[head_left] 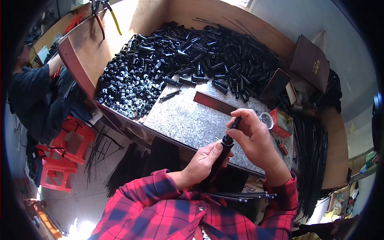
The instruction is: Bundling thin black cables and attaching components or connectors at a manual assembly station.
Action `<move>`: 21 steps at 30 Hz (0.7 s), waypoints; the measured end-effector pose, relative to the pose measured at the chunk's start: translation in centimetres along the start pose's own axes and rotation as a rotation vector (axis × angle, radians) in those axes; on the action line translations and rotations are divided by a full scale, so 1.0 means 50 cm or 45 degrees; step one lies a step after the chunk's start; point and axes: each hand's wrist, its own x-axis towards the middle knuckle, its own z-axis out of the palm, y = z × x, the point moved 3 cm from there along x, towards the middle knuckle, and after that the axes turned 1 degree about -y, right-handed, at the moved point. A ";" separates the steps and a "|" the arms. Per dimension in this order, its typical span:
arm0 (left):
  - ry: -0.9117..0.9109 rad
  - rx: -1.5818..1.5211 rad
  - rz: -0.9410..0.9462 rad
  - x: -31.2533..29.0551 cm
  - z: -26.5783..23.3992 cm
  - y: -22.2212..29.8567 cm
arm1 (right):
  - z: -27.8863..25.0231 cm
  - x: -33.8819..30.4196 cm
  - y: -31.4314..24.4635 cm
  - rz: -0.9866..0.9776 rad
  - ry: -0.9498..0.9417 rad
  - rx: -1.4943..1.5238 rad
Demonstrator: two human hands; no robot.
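Observation:
My left hand [205, 162] is closed round a thick black tube-like piece [226, 149], which is tilted up and away from me over the table's near edge. At its upper end my right hand [254, 138] pinches a small black fitting [237, 122] between thumb and fingers. The fitting meets the top of the tube-like piece; how they join is hidden by my fingers. Across my lap lie several thin black rods [244, 196] with pale tips. A dark red flat bar [214, 103] lies on the speckled tabletop [176, 120] beyond my hands.
A heap of black plastic tubes and fittings [200, 54] fills the back, against wooden boards. At right are a phone [275, 86], a bowl of small parts [266, 119], a red box [281, 123] and a screwdriver [282, 148]. Red stools [60, 164] and another person [34, 92] are left.

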 end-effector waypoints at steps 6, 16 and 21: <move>0.027 0.044 0.046 -0.001 0.001 -0.002 | -0.006 0.014 -0.002 -0.078 -0.172 -0.067; 0.050 0.015 0.026 0.004 -0.007 -0.005 | 0.017 0.006 0.016 0.017 -0.033 0.059; 0.043 0.008 -0.027 0.002 -0.005 0.004 | 0.012 0.009 0.023 -0.005 -0.038 0.032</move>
